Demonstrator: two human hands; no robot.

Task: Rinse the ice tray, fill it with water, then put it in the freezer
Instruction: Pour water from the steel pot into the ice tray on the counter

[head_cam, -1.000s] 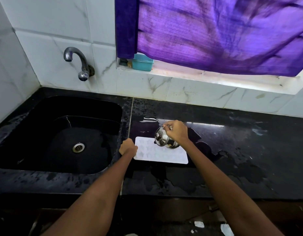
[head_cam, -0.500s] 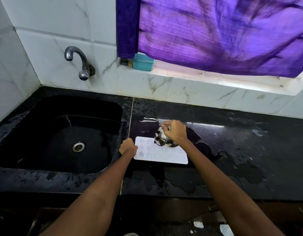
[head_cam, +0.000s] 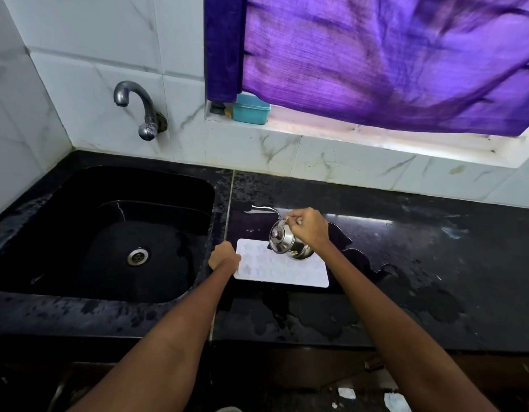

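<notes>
Dim overall, daylight only. Source is the window behind the purple curtain (head_cam: pixel 391 60), upper right of frame; the sill (head_cam: pixel 405 141) below it is blown out white. Specular streak on the wet black countertop (head_cam: pixel 435 263) at centre-right, small hot spots on the steel vessel (head_cam: pixel 287 242). Sink basin (head_cam: pixel 108 233) at left crushed to near black. Bottom edge very dark. Wide-angle bowing at the edges; focus acceptable, slightly soft.

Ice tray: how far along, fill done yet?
Rinse looks done: counter is wet, tap is off. Filling in hand: right hand tips a steel pot over the ice tray, left hand steadies its edge. Left: freezer, not in view.
</notes>
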